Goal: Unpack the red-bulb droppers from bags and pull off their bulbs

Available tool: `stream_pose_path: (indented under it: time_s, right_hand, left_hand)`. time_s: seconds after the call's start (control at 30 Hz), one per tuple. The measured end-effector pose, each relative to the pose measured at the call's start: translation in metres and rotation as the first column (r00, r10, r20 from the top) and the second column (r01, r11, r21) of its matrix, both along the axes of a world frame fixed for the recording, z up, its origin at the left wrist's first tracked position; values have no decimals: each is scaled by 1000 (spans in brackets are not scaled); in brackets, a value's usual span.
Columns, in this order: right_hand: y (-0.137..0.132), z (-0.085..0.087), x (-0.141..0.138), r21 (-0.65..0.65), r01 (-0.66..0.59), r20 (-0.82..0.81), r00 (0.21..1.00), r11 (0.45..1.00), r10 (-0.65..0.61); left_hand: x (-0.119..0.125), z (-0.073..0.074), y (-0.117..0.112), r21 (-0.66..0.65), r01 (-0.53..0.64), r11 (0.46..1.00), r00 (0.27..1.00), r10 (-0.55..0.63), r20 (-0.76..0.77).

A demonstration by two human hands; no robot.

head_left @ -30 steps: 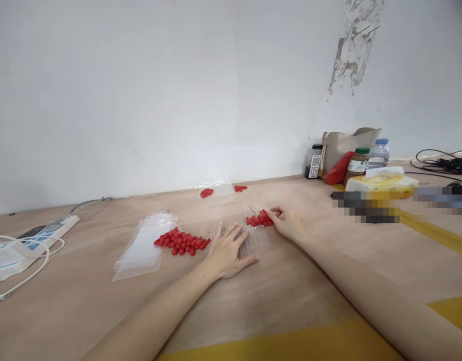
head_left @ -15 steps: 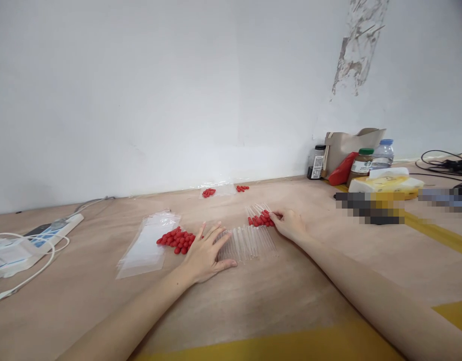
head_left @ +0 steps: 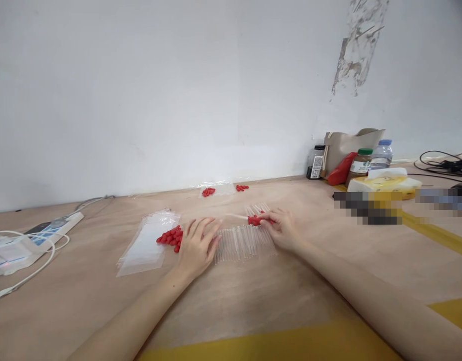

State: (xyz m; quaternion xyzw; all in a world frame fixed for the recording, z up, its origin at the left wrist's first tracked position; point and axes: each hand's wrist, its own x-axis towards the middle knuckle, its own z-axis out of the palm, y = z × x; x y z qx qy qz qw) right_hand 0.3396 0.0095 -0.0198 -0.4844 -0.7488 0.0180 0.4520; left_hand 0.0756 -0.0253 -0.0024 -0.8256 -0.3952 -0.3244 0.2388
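Note:
My right hand [head_left: 284,229] pinches the red rubber bulb of a dropper, whose pale thin tube [head_left: 235,215] points left toward my left fingertips. Under and beside that hand lie more droppers with red bulbs [head_left: 254,220], some partly covered by the fingers. My left hand [head_left: 198,246] rests with fingers spread and slightly bent, its palm side hidden. It lies over the right part of a heap of red bulbs [head_left: 171,236]. Between both hands a row of clear thin tubes [head_left: 238,243] lies side by side on the table.
Left of the heap lies a stack of clear plastic bags [head_left: 144,245]. Two small red bulb groups lie on clear film [head_left: 224,189] by the wall. A power strip [head_left: 65,230] with white cables is far left; a tissue pack [head_left: 385,184] and bottles stand right.
My left hand has drawn its fingers closer together and moved slightly left. My right hand has moved a little left and now holds a dropper with its tube pointing left.

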Motion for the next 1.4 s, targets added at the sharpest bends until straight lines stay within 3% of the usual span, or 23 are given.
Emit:
stream_pose_path:
  time_s: [0.13,0.27,0.4,0.63,0.73,1.17,1.27,1.4]
  right_hand:
    - [-26,3,-18,34,-178,111,979,983,173]
    - [-40,3,-30,31,-265,157,954,964,257]
    - [-44,4,-38,75,-275,219,942,958,253]
    - [-41,-5,-50,315,-265,352,924,911,147]
    - [-42,-6,-50,337,-295,407,902,894,144]
    - [-48,1,-35,248,-320,413,889,914,198]
    - [-36,2,-17,189,-200,235,960,961,154]
    - [-15,10,11,-45,-103,-17,995,994,102]
  left_hand:
    - [4,2,-5,64,34,997,993,-27,-115]
    - [7,-3,-10,51,73,996,979,-61,-196]
    - [8,-10,-10,37,67,997,977,-58,-207]
    - [6,-12,-13,79,129,989,973,-111,-201]
    - [4,-12,-15,79,154,985,968,-134,-210]
    - [2,-12,-17,42,195,980,969,-187,-160]
    - [-8,-15,-11,15,187,982,982,-186,-46]
    - [-14,-18,-4,-105,124,987,992,-119,50]
